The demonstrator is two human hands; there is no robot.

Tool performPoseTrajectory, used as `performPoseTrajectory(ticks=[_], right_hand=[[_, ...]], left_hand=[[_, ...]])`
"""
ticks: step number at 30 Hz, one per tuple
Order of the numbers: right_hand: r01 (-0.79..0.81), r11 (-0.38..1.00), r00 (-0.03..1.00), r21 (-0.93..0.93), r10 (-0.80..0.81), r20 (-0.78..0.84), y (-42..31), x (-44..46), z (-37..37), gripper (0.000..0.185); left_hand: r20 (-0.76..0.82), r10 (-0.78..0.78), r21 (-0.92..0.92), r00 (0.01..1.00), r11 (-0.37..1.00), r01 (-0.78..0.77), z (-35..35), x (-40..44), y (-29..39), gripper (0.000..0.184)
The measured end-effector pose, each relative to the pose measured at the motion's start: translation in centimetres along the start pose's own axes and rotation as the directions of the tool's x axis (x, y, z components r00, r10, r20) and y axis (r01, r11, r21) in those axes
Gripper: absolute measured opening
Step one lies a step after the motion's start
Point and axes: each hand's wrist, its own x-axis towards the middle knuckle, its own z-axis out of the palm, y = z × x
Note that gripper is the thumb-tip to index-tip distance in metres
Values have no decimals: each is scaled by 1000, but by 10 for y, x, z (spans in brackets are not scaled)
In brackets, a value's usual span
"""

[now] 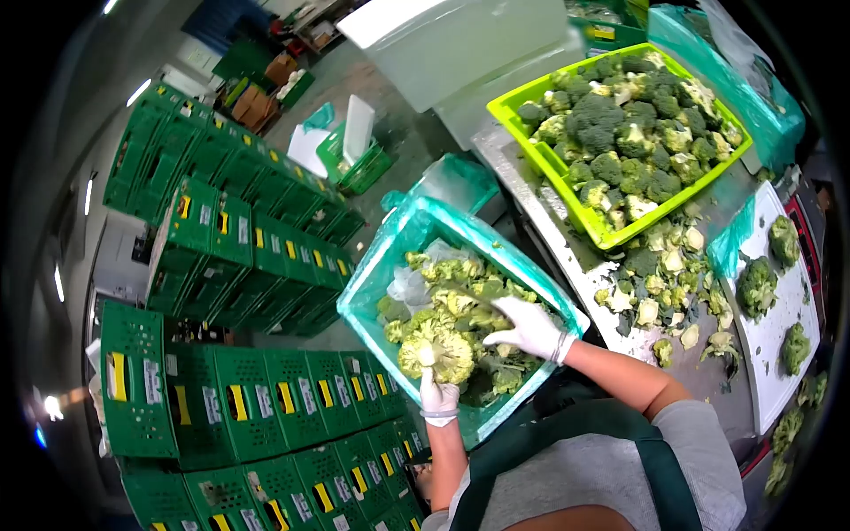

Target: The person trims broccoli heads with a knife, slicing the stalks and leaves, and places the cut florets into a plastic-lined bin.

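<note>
A crate lined with teal plastic [522, 252] holds broccoli heads and pieces, some yellowish, with clear plastic among them. My left hand [436, 392], in a white glove, grips a broccoli head [450, 352] by its stem, the cut stem end facing up. Over the right part of the same crate is my right hand [529, 329], also gloved, thumb and fingers apart. Something dark and blurred, perhaps a blade, extends from its fingers toward the broccoli; I cannot make out whether the hand holds it.
A lime-green crate [580, 217] full of broccoli florets stands on a metal table [567, 257] strewn with trimmings. A white board [766, 354] with broccoli heads is at the right. Stacked green crates [252, 389] fill the left. A green basket [363, 173] stands on the floor behind.
</note>
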Motion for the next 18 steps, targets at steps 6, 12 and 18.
performPoseTrajectory(ticks=[6, 12, 18], right_hand=[[-83, 967, 986, 241, 114, -119, -6, -22, -2, 61], [-165, 371, 823, 914, 562, -80, 73, -108, -89, 28], [253, 320, 358, 913, 846, -395, 49, -261, -211, 41]], left_hand=[[359, 254, 784, 898, 440, -438, 109, -47, -20, 61], [812, -131, 564, 569, -79, -822, 115, -8, -38, 51], [643, -230, 766, 731, 173, -619, 136, 2, -52, 49]])
